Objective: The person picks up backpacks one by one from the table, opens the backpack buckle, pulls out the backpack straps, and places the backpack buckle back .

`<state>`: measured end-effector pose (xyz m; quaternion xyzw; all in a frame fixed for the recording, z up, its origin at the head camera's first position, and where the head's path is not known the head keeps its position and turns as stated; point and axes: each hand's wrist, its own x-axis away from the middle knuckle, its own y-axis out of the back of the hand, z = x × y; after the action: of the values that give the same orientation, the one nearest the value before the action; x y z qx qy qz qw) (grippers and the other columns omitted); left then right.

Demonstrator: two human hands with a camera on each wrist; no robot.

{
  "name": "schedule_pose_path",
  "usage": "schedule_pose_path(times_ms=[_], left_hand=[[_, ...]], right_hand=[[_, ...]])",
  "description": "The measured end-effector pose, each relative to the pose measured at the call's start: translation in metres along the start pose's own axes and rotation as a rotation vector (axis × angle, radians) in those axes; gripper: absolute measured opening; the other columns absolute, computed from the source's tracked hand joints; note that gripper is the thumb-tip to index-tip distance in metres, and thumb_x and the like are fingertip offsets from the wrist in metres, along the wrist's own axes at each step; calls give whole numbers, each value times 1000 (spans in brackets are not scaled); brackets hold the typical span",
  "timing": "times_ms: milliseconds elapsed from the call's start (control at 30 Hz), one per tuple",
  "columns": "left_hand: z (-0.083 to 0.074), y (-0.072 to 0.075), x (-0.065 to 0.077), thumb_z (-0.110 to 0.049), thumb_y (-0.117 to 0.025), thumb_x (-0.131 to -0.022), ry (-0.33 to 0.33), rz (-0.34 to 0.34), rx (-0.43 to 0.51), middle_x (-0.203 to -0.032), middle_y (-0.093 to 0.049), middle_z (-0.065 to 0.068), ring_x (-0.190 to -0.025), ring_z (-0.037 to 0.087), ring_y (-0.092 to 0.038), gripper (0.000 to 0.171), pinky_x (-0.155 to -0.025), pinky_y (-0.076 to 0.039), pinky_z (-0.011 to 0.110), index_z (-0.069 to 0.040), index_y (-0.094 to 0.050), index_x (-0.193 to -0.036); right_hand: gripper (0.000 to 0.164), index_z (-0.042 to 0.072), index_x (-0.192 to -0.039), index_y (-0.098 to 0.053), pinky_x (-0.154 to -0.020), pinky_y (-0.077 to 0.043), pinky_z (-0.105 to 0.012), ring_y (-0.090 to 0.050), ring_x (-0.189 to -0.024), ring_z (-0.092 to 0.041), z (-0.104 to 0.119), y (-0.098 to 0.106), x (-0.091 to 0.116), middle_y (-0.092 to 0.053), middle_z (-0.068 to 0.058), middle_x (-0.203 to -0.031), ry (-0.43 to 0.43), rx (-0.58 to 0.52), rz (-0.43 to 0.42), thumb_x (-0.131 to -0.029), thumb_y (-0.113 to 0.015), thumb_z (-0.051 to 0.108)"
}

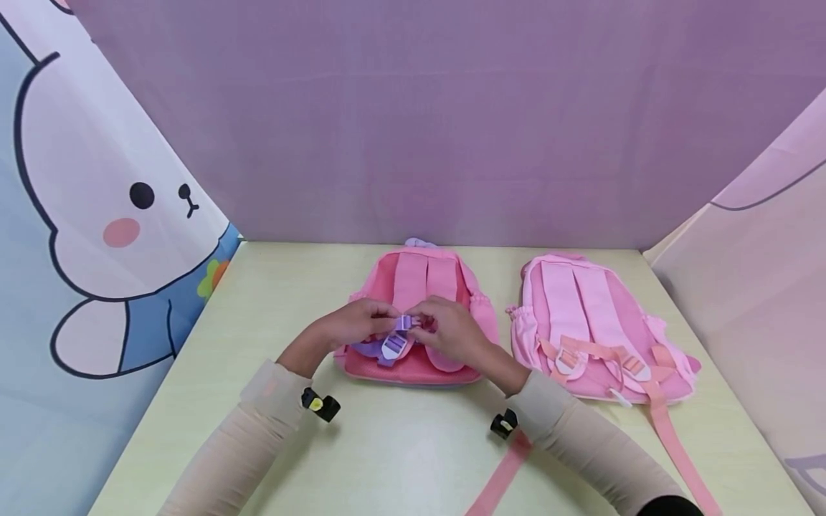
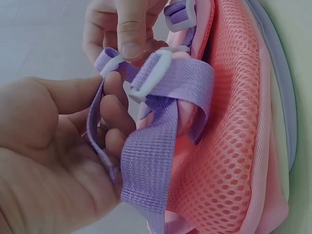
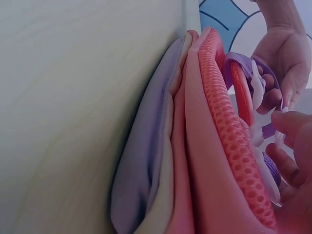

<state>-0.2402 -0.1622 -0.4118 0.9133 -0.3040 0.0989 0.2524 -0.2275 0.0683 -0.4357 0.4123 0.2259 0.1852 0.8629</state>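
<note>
A pink backpack point(image 1: 474, 287) lies with its straps up on the table. Over its lower part, my left hand point(image 1: 361, 321) pinches a purple webbing strap point(image 2: 95, 117) between thumb and fingers. Opposite it, my right hand point(image 1: 452, 328) pinches the same strap by a small white plastic buckle point(image 2: 113, 64); the fingertips of both hands nearly meet there. Beside them a larger white strap adjuster point(image 2: 153, 75) has purple webbing threaded through it. A second adjuster point(image 2: 180, 18) shows behind. In the right wrist view, my fingers partly hide the small buckle.
To the right lies a second, lighter pink backpack point(image 1: 616, 301) with orange-pink webbing. One loose strap point(image 1: 674, 441) of it runs to the table's front edge, and another strap end point(image 1: 503, 476) lies under my right forearm. A purple curtain point(image 1: 439, 129) stands behind the table point(image 1: 290, 279).
</note>
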Motion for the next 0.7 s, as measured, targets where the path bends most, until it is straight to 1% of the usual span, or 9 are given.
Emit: schedule_pose_path(times_ms=[100, 167, 300, 433, 700], left_hand=[[1, 0, 1, -19, -57, -104, 10, -20, -2, -82, -55, 4, -76, 17, -51, 17, -67, -43, 25, -9, -70, -111], [1, -1, 1, -19, -58, -103, 18, -32, -7, -82, -55, 3, -74, 16, -51, 17, -66, -42, 24, -9, -70, -109], [1, -3, -1, -19, -58, -103, 25, -49, -13, -83, -55, 3, -77, 16, -51, 16, -67, -42, 25, -9, -70, -108], [-1, -5, -2, -19, -58, -103, 27, -58, -41, -83, -55, 3, -80, 17, -52, 14, -68, -41, 26, -10, -69, -105], [-4, -6, -7, -18, -55, -104, -9, -57, -101, -89, -60, 5, -86, 18, -57, 16, -75, -45, 27, -10, -69, -104]], right_hand=[[26, 19, -115, -75, -73, -50, -23, -58, -83, -9, 1, -1, 0, -68, 3, -97, 0, 17, 10, -90, -79, 23], [26, 19, -115, -75, -73, -50, -23, -58, -82, -10, 1, -1, 0, -68, 3, -97, 2, 21, 11, -90, -79, 23], [26, 19, -115, -75, -72, -50, -23, -57, -82, -10, 2, -1, 0, -68, 3, -96, 8, 21, 7, -90, -79, 23], [24, 18, -114, -75, -71, -50, -23, -57, -81, -10, 1, -1, 0, -67, 3, -94, 13, 11, 4, -90, -79, 22], [24, 18, -113, -76, -73, -51, -23, -59, -82, -11, 0, -1, -1, -68, 3, -94, 19, -7, 3, -90, -79, 22]])
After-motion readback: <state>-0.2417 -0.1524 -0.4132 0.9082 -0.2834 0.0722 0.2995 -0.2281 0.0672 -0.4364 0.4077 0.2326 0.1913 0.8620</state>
